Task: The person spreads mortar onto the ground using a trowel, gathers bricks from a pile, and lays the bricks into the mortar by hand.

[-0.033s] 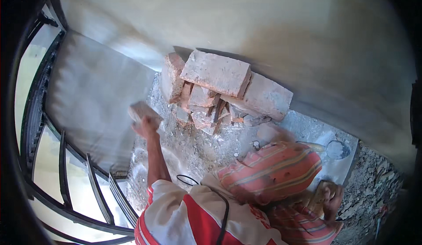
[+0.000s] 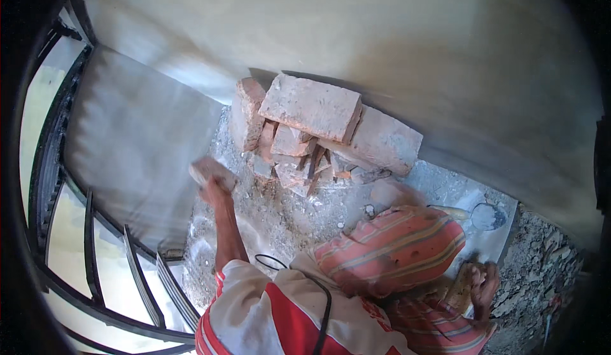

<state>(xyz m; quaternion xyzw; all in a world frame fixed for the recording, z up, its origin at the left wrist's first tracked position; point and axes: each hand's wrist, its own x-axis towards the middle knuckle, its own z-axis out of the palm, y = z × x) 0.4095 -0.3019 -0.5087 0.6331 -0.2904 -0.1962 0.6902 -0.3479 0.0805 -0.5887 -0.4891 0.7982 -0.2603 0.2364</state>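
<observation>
At the left, above the dusty rubble, my left hand is closed on a flat, pinkish-brown brick piece. A pile of bricks lies to the right of this hand, against the wall. Its top brick rests tilted on another large brick, with a reddish brick standing on end at the left. Broken brick pieces fill the gap below. By my striped clothing at the right, curled digits touch a tan piece. I cannot make out whether they are my right hand or a foot.
A trowel with a pale handle lies right of the pile. Dark rubble spreads past the slab's edge. A plain wall rises behind, a grey panel at the left, and curved black metal railings along the left side.
My left hand, with the brick piece in it, has shifted slightly right and down. The pile and the trowel look the same.
</observation>
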